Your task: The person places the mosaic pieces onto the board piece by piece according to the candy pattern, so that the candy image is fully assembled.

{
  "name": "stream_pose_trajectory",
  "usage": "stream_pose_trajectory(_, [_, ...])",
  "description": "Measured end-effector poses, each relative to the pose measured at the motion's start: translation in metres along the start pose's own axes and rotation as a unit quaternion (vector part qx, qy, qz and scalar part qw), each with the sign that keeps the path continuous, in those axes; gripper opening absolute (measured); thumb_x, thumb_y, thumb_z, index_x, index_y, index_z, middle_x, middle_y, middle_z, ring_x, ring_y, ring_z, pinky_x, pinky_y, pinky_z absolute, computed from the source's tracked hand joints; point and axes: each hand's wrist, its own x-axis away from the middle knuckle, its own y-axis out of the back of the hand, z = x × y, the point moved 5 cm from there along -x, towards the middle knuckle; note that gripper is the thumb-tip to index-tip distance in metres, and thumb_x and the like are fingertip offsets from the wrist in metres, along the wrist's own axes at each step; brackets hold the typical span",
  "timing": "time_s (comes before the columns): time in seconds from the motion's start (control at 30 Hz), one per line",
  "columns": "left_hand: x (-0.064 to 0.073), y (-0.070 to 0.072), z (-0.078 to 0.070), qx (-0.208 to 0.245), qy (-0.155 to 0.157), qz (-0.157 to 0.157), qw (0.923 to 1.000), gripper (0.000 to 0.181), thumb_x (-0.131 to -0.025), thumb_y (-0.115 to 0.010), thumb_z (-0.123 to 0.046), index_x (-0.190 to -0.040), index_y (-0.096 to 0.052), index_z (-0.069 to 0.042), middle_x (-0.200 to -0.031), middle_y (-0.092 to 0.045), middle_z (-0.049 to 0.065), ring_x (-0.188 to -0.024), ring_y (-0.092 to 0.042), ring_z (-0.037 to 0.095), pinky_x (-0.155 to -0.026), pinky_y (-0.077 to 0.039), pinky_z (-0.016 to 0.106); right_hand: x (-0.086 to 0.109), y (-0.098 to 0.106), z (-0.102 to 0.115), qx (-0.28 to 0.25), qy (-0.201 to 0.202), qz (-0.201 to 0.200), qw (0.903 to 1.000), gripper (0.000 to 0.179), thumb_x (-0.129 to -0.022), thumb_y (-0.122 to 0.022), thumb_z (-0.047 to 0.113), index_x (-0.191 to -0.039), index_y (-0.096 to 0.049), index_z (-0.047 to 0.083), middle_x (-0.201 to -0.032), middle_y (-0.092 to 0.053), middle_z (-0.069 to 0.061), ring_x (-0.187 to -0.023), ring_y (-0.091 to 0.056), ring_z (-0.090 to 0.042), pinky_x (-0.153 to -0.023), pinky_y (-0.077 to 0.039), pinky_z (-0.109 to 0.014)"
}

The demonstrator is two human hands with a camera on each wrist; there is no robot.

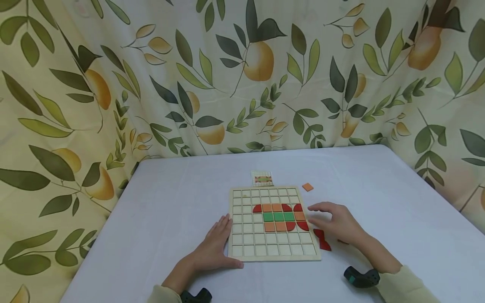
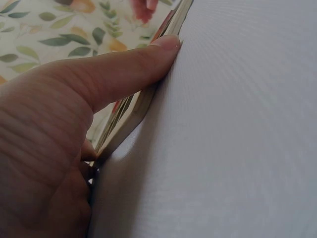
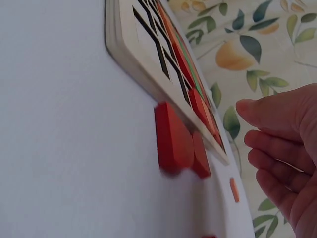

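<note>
Tile-laying, apparently midway: the left hand point(image 1: 213, 249), thumb spread, braces the gridded board point(image 1: 250, 251); the right hand point(image 1: 342, 221), digits parted, seemingly empty, should next pinch a red tile point(image 1: 324, 245).

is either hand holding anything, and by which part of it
Nothing is gripped: the left hand rests against the left edge of the grid board, thumb on its near edge; the right hand looks empty.

Card point(image 1: 262, 179) just behind the board point(image 1: 272, 250), tiles point(image 1: 278, 216) in the board, loose pieces point(image 1: 322, 241) to its right.
</note>
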Motion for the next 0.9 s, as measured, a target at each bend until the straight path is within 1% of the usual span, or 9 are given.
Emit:
stream_pose_trajectory(0.1, [0.0,0.0,0.0,-0.002,0.002,0.002,1.0,0.123,-0.062,-0.065,-0.072,-0.146,-0.012,0.001,-0.153,-0.005,0.012,-0.139,0.001,0.022,-0.11,-0.006,0.042,0.004,0.005,-0.007,0.005,-0.013,-0.002,0.9999,0.036,-0.079,-0.073,0.024,-0.11,-0.066,0.006,-0.111,-0.062,-0.013,-0.108,-0.052,-0.034,-0.084,-0.044,-0.055])
stream_pose_trajectory(0.3, [0.001,0.001,-0.001,0.0,0.005,0.001,1.0,0.122,-0.062,-0.066,-0.07,-0.146,-0.012,0.001,-0.153,-0.006,0.011,-0.139,0.001,0.021,-0.11,-0.007,0.042,0.011,0.015,-0.019,0.007,-0.011,-0.004,0.9999,0.038,-0.08,-0.073,0.027,-0.11,-0.066,0.006,-0.11,-0.062,-0.014,-0.108,-0.051,-0.034,-0.082,-0.046,-0.054])
stream_pose_trajectory(0.53, [0.0,0.001,-0.002,0.002,0.009,0.003,1.0,0.122,-0.062,-0.067,-0.07,-0.146,-0.013,0.0,-0.153,-0.006,0.011,-0.139,0.002,0.021,-0.11,-0.006,0.041,0.022,0.034,-0.033,0.016,-0.021,-0.011,0.9996,0.037,-0.08,-0.072,0.025,-0.11,-0.066,0.005,-0.109,-0.062,-0.015,-0.107,-0.051,-0.036,-0.082,-0.045,-0.056])
stream_pose_trajectory(0.73, [0.0,0.0,0.0,0.0,0.006,0.004,1.0,0.122,-0.062,-0.065,-0.072,-0.146,-0.013,0.0,-0.153,-0.005,0.011,-0.139,0.002,0.02,-0.11,-0.006,0.041,0.027,0.04,-0.039,0.026,-0.036,0.001,0.999,0.038,-0.08,-0.072,0.026,-0.11,-0.066,0.004,-0.11,-0.062,-0.016,-0.108,-0.05,-0.038,-0.082,-0.045,-0.056])
stream_pose_trajectory(0.9, [0.0,-0.001,0.0,0.0,0.006,0.002,1.0,0.123,-0.062,-0.065,-0.072,-0.146,-0.013,0.0,-0.153,-0.005,0.011,-0.139,0.002,0.021,-0.11,-0.006,0.041,0.034,0.046,-0.049,0.035,-0.045,0.015,0.9983,0.039,-0.078,-0.074,0.026,-0.11,-0.066,0.005,-0.111,-0.062,-0.017,-0.108,-0.05,-0.039,-0.082,-0.044,-0.057])
